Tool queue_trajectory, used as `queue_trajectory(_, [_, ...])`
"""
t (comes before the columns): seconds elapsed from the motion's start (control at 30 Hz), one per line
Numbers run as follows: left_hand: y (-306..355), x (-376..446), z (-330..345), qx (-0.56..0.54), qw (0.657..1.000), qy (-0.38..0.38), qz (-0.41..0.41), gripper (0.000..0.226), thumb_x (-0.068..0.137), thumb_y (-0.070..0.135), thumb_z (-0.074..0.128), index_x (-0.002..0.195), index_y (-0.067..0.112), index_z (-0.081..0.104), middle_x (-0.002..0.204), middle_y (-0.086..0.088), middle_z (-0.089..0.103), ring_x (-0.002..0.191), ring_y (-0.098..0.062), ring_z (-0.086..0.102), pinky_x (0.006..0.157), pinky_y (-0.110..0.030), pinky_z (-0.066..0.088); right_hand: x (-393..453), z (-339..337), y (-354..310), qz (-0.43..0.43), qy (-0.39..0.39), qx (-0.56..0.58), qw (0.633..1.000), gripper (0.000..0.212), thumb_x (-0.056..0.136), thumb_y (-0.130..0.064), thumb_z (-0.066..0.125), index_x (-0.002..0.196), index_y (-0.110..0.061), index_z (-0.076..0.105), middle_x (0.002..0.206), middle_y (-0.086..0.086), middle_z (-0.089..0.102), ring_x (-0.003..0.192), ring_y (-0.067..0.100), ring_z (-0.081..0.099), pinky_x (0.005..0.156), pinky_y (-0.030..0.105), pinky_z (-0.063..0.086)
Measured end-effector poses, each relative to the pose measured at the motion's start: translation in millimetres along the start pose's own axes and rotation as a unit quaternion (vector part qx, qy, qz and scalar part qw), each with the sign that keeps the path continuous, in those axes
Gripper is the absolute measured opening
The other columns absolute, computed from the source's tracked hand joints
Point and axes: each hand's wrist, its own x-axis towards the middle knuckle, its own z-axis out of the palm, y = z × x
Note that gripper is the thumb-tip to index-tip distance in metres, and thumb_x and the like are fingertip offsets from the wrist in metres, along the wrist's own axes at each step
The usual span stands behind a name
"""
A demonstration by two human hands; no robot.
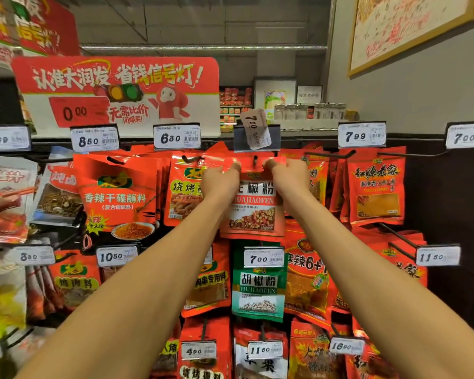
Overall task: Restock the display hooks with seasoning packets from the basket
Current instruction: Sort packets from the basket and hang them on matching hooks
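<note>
A red seasoning packet (253,212) marked HUAJIAOFEN hangs in the upper middle of the display. My left hand (221,181) pinches its top left corner and my right hand (286,176) pinches its top right corner. The packet's punched hole sits at the black display hook (255,160), just under a flipped-up price holder (256,138) with a loose 7.00 tag. Whether the hook passes fully through the hole is unclear. The basket is out of sight.
Rows of hooks carry many red packets on both sides and below, plus a green pepper packet (259,285). Price tags jut out on hook ends. A red promotional sign (115,91) stands above. A grey wall rises at right.
</note>
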Motion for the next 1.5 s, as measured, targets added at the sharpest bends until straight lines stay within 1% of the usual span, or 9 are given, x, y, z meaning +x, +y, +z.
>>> queue_trajectory(0.17, [-3.5,16.4,0.3,0.063,0.998,0.0,-0.025,0.053,0.092,0.052,0.065,0.124,0.01,0.058,0.113,-0.011,0.07,0.101,-0.033,0.068,0.091,-0.048,0.058,10.4,4.7,20.5,-0.018,-0.01,-0.031,0.999,0.03,0.091,-0.047,0.071,0.077,-0.02,0.07,0.075,-0.003,0.076,0.074,0.019,0.074,0.073,0.042,0.061])
queue_trajectory(0.4, [-2.4,29.3,-12.9,0.089,0.994,-0.05,-0.024,0.028,0.094,0.028,0.058,0.118,0.015,0.059,0.104,-0.005,0.072,0.09,-0.021,0.068,0.076,-0.033,0.058,57.0,30.0,13.0,0.023,0.032,-0.167,0.985,0.03,0.09,-0.051,0.07,0.099,-0.022,0.069,0.11,0.006,0.072,0.099,0.027,0.066,0.088,0.04,0.054])
queue_trajectory(0.53, [-8.0,26.6,-19.8,0.085,0.994,-0.07,-0.002,0.018,0.091,0.018,0.054,0.105,0.02,0.066,0.109,-0.002,0.071,0.098,-0.02,0.066,0.084,-0.035,0.057,70.0,39.4,14.3,0.043,0.037,-0.211,0.976,0.036,0.092,-0.052,0.067,0.088,-0.017,0.061,0.098,0.005,0.065,0.086,0.026,0.059,0.077,0.037,0.051])
queue_trajectory(0.63, [-8.3,18.4,-26.0,0.052,0.995,-0.08,-0.017,0.015,0.096,0.016,0.053,0.102,0.02,0.066,0.108,-0.004,0.072,0.091,-0.02,0.069,0.066,-0.029,0.056,73.0,39.2,18.4,0.044,0.019,-0.232,0.971,0.043,0.092,-0.056,0.064,0.086,-0.014,0.058,0.094,0.005,0.063,0.088,0.028,0.063,0.077,0.039,0.054])
queue_trajectory(0.73, [-6.0,7.6,-34.3,0.005,0.995,-0.085,-0.046,0.016,0.096,0.017,0.054,0.105,0.017,0.068,0.102,-0.009,0.076,0.075,-0.021,0.069,0.053,-0.027,0.054,65.2,27.5,25.9,0.035,0.003,-0.219,0.975,0.044,0.094,-0.055,0.06,0.091,-0.011,0.065,0.093,0.007,0.066,0.086,0.028,0.062,0.069,0.036,0.047])
queue_trajectory(0.87, [-5.3,-10.0,-43.6,-0.032,0.992,-0.12,-0.035,0.017,0.096,0.018,0.058,0.106,0.012,0.07,0.088,-0.004,0.079,0.08,-0.022,0.075,0.071,-0.034,0.06,29.9,-7.0,33.4,-0.005,0.013,-0.139,0.99,0.021,0.097,-0.034,0.058,0.089,-0.019,0.07,0.092,0.006,0.073,0.085,0.028,0.069,0.077,0.044,0.058])
queue_trajectory(1.1, [-43.5,-74.7,-80.7,-0.049,0.981,-0.185,-0.02,0.017,0.094,0.026,0.059,0.093,0.017,0.073,0.087,-0.007,0.078,0.07,-0.016,0.072,0.059,-0.023,0.056,-79.5,-76.2,48.7,0.036,-0.13,0.079,0.988,0.014,0.084,-0.016,0.06,0.075,-0.009,0.068,0.06,0.01,0.067,0.044,0.021,0.062,0.038,0.021,0.045])
queue_trajectory(1.27, [-122.9,-133.5,-112.8,-0.037,0.979,-0.179,-0.09,0.023,0.096,0.023,0.061,0.082,0.023,0.078,0.083,-0.008,0.078,0.065,-0.014,0.071,0.057,-0.02,0.056,-159.7,-107.8,130.9,0.132,-0.144,0.067,0.978,0.02,0.092,-0.004,0.057,0.074,-0.005,0.064,0.054,0.01,0.063,0.039,0.021,0.057,0.037,0.023,0.041])
queue_trajectory(1.5, [-275.6,-211.4,-139.0,-0.03,0.916,-0.141,-0.373,0.033,0.101,0.01,0.048,0.079,0.017,0.072,0.071,0.0,0.065,0.059,-0.013,0.056,0.055,-0.025,0.04,-272.4,-133.7,274.6,0.379,-0.112,-0.006,0.919,0.026,0.095,-0.001,0.053,0.072,-0.006,0.063,0.052,0.009,0.06,0.04,0.022,0.051,0.046,0.027,0.041])
